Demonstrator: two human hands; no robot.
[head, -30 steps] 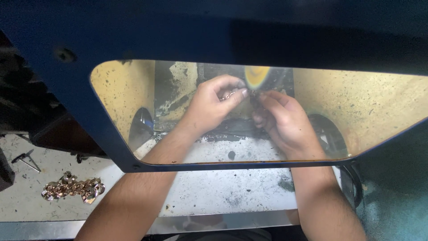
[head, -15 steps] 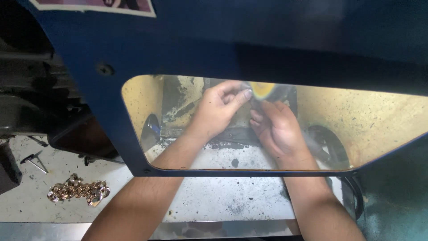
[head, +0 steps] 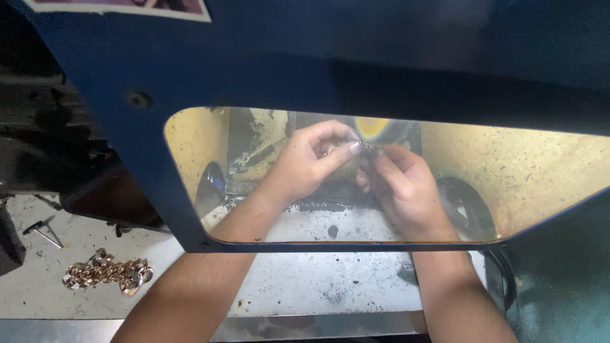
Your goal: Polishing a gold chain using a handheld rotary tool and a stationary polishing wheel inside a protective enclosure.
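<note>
Through the clear window of a blue guard (head: pixel 267 70) I see both my hands inside a polishing booth. My left hand (head: pixel 311 162) and my right hand (head: pixel 400 187) together pinch a small shiny metal piece (head: pixel 365 147) between fingertips. The piece sits just below a blurred yellow polishing wheel (head: pixel 372 127). Whether it touches the wheel I cannot tell. Both forearms reach in under the guard's lower edge.
A heavy gold-coloured chain (head: pixel 107 273) lies on the stained white bench (head: pixel 305 292) at the lower left. A small metal tool (head: pixel 43 230) lies farther left. Yellow-stained booth walls (head: pixel 540 171) surround the wheel. A dark cable (head: pixel 505 279) runs at the right.
The view has shifted so the guard window sits lower and to the right. My hands stay together on the small piece near the wheel, fingers slightly adjusted.
</note>
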